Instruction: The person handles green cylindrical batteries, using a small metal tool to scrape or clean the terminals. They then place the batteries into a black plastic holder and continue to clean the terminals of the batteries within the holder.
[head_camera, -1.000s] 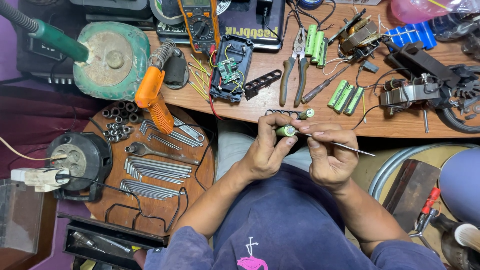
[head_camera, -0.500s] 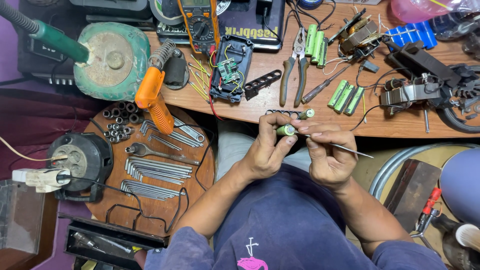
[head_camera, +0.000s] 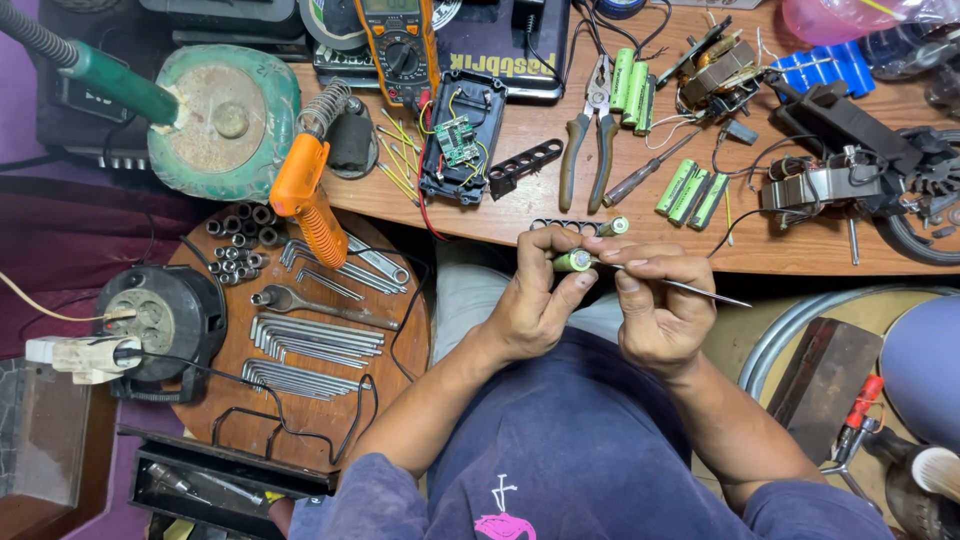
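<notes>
Nothing much had changed since before. The left hand (head_camera: 530, 305) still gripped the green cell (head_camera: 573, 261) in its fingers, just off the surface's (head_camera: 800, 245) near edge. The right hand (head_camera: 655, 310) still pinched the metal pick (head_camera: 700, 290).

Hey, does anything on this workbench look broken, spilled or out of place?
Nothing looks spilled. The black case lies open with its green circuit board and wires exposed, beside loose green cells. The left hand holds a green cell; the right hand holds tweezers.

The battery cell (head_camera: 573, 261) was pale green (like its loose fellows), the multimeter (head_camera: 399, 45) orange, the shirt (head_camera: 570, 450) navy.
</notes>
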